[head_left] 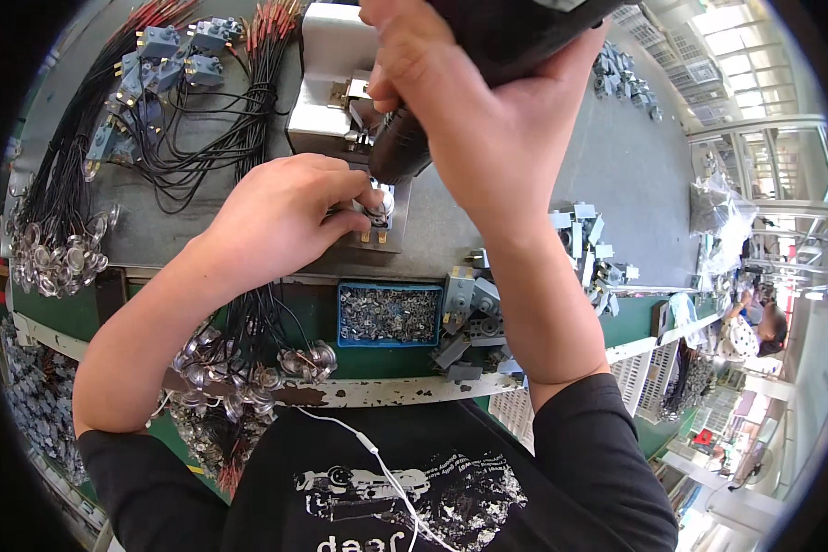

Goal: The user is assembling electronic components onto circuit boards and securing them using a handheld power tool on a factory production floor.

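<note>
My right hand (501, 138) is wrapped round a black power screwdriver (400, 152). Its dark nose points down at the metal work fixture (336, 46). Right beside that nose, the thumb and forefinger of my left hand (290, 207) pinch a small grey housing with brass tabs (380, 221), which sits on the fixture's plate. A shiny metal piece shows at my fingertips. The screwdriver's tip and its contact point are hidden.
A blue tray (388, 344) of small metal parts stands at the near edge. Grey housings (474, 313) lie to its right, more (589, 248) beyond my forearm. Black wire bundles (207, 138) with round metal ends (60, 258) spread leftward. A white earphone cord (368, 443) hangs over my shirt.
</note>
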`<state>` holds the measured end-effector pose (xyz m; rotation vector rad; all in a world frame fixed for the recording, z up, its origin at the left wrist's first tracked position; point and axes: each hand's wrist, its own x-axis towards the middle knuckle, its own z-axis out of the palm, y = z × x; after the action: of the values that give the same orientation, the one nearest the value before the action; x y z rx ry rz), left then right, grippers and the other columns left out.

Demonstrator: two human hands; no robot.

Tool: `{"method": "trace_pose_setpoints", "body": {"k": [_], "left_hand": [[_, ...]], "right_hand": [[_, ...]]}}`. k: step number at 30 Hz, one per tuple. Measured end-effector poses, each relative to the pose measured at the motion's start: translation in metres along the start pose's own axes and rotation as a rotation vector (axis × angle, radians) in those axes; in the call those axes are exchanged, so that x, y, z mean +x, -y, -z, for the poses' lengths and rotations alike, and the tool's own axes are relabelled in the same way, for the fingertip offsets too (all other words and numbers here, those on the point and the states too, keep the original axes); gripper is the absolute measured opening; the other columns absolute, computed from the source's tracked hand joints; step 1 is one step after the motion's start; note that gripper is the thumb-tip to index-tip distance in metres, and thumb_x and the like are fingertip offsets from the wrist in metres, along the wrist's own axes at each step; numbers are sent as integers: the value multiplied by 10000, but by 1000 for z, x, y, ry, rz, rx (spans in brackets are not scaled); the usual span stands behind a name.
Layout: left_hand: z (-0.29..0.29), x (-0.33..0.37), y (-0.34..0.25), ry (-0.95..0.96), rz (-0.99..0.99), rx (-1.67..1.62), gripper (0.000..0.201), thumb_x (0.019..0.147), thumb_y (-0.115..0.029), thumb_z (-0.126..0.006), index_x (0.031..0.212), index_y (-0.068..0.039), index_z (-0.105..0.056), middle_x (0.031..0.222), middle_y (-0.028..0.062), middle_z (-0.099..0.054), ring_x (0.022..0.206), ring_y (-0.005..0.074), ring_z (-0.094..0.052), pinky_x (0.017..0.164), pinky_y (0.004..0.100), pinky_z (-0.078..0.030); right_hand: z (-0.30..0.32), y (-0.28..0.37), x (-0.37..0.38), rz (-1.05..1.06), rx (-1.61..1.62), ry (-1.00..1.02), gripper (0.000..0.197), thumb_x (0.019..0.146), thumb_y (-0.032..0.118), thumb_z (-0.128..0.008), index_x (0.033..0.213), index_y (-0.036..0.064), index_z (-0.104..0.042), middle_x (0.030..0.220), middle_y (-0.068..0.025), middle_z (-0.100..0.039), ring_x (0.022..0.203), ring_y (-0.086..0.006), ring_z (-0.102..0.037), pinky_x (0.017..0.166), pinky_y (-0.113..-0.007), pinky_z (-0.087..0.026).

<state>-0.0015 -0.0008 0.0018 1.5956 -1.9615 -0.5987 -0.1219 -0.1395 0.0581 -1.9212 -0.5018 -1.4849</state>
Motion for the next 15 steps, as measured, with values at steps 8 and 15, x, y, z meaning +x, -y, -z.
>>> {"method": "trace_pose_setpoints", "body": {"k": [8, 15], "left_hand": [[-5, -5, 2, -8, -6, -29, 150, 871, -189, -746, 988, -104, -706, 875, 74, -690, 896, 301, -678, 764, 435, -547], [-14, -12, 9, -78, -57, -76, 128, 874, -152, -742, 983, -95, -707, 857, 87, -661, 880, 317, -663, 757, 443, -538]], "right_hand": [[-6, 30, -5, -732, 167, -134, 209, 873, -107, -746, 1022, -47, -612, 848, -78, -685, 676, -110, -657, 568, -234, -530], [-16, 45, 0, -825, 298, -227, 217, 886, -91, -731, 1064, -45, -615, 866, -87, -692, 673, -113, -661, 570, -222, -530]]}}
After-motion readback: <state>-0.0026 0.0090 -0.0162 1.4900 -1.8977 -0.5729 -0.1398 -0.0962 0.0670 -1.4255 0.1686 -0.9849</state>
